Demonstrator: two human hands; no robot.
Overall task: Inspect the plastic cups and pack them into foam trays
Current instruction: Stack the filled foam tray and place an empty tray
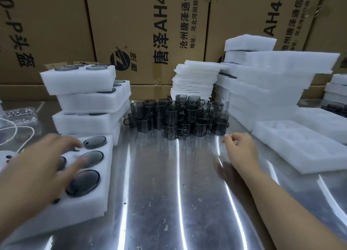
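Risk 1: cups, dark, see-thru, piled 2–3 high at back centre of surface. Pulling a lower one would likely bring upper ones down, w/ scuffs or rolling. Handles may catch on neighbours on a fast lift.
Risk 2: filled-tray stack at left sits skewed, top tray overhanging. A bump from the left arm could slide it off.
Left hand: fingers spread, fairly straight, blurred, holding nothing. It is over the near tray, which has cups seated in its wells. Contact w/ tray unclear.
Right hand: fingers loosely curled, empty, just in front of pile's right corner, not touching.
Empty tray: right of that hand.
Loose cups: ahead of both hands, nearer the right.
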